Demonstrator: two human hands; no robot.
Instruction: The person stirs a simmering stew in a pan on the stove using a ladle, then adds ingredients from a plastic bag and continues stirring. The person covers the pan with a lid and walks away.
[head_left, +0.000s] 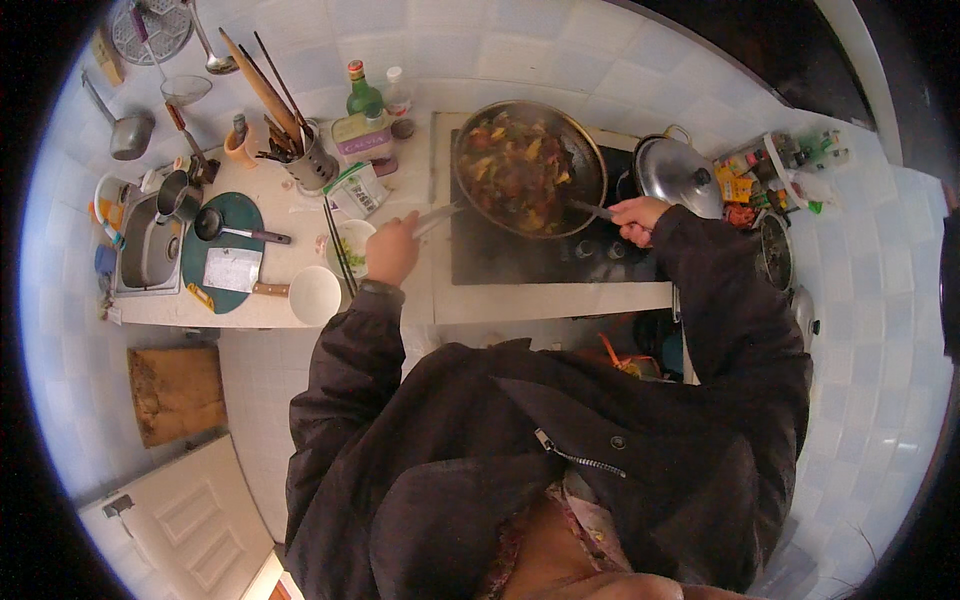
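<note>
My left hand (393, 250) grips the metal handle (439, 216) of a wok, which is raised at a tilt over the black cooktop (517, 262). Browned pieces of food (510, 169) fill much of the wok (586, 161). From the right, my right hand (639, 219) holds the handle of a metal spatula (591, 209), whose blade reaches into the wok and is partly hidden by the food. Just left of my left hand sits a bowl (361, 238) of chopped greens with dark chopsticks (339, 244) across it.
A lidded pot (679, 176) stands right of the wok. Leftward are an empty white bowl (315, 295), a cleaver (234, 270) and ladle (251, 235) on a green cutting board (234, 210), and a sink (148, 262). A utensil holder (313, 166) and bottle (363, 94) stand by the wall.
</note>
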